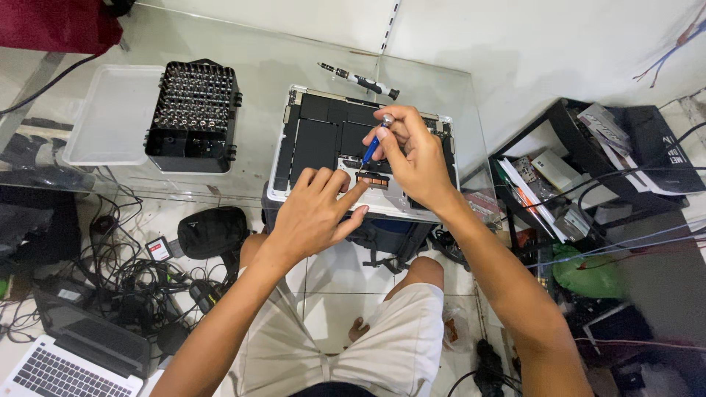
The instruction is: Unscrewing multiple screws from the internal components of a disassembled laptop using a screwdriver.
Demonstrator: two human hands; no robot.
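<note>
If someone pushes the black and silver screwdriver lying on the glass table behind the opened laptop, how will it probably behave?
The spare screwdriver would probably roll, because its body looks round and it lies free on the smooth glass table. It seems slim, so likely light and easy to flick away. It looks stiff, probably metal, and should not bend. Neither hand touches it.

Left hand (pixel 318 213) flat, fingers spread; right hand (pixel 412 151) pinched, wrist raised.

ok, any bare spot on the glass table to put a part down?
Yes: the far strip of glass table behind the bit case, and the gap between that case and the opened laptop. The clear lid is bare too. Crowded: the floor cables and the right-hand shelf.
</note>
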